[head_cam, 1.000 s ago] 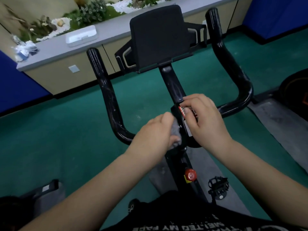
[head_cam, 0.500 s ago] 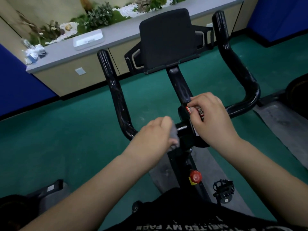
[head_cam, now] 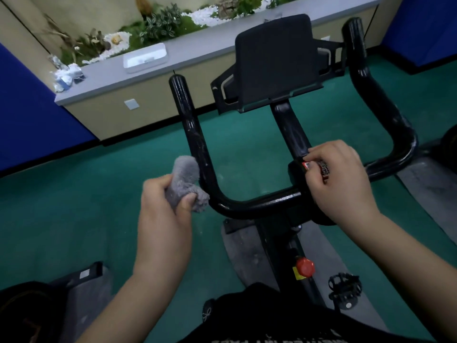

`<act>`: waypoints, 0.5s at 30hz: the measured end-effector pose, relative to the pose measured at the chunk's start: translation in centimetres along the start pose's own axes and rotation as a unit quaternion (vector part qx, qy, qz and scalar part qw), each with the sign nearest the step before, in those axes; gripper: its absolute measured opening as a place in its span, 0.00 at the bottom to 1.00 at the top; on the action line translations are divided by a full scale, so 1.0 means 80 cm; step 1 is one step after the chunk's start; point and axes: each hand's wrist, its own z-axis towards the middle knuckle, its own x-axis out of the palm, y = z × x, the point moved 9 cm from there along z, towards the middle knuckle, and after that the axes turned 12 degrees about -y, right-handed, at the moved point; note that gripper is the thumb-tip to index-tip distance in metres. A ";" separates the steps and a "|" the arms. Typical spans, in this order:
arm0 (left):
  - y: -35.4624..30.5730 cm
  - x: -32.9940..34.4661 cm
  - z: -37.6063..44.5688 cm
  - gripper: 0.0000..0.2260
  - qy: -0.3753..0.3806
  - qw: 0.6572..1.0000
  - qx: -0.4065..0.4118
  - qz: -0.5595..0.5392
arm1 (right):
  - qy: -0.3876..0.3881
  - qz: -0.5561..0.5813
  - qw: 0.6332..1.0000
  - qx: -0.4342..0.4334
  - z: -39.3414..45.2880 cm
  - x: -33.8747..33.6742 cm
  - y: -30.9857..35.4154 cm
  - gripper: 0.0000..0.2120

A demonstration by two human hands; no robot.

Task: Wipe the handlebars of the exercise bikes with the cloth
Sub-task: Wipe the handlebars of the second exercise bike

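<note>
A black exercise bike stands in front of me with U-shaped handlebars [head_cam: 257,203] and a black tablet holder [head_cam: 274,63] on its stem. My left hand [head_cam: 164,209] grips a fluffy grey cloth [head_cam: 186,181], which touches the lower bend of the left handlebar arm [head_cam: 195,134]. My right hand [head_cam: 338,179] rests on the centre clamp of the bars, its fingers over a red-and-white label [head_cam: 317,167]. The right handlebar arm [head_cam: 385,115] curves up past my right hand.
A red knob [head_cam: 305,267] and a pedal [head_cam: 345,288] sit low on the frame. A grey counter [head_cam: 197,54] with a white tray [head_cam: 146,58] and plants runs along the back. Green floor surrounds the bike. Another machine's dark edge [head_cam: 450,144] shows at right.
My left hand has moved left with the cloth, from the centre of the bars out to the left bend. My right hand stays on the centre clamp.
</note>
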 end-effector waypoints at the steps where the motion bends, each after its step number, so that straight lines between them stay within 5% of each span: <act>1: 0.012 -0.002 -0.008 0.10 -0.003 0.999 -0.033 -0.003 | 0.000 -0.004 1.000 -0.003 0.000 0.000 0.000 0.06; 9: 0.012 0.080 0.034 0.19 -0.020 0.999 -0.049 -0.011 | 0.007 -0.028 1.000 0.010 0.000 0.000 0.002 0.06; 15: 0.035 0.107 0.099 0.20 -0.009 0.991 -0.134 -0.026 | 0.001 -0.021 1.000 0.009 0.000 -0.001 0.000 0.06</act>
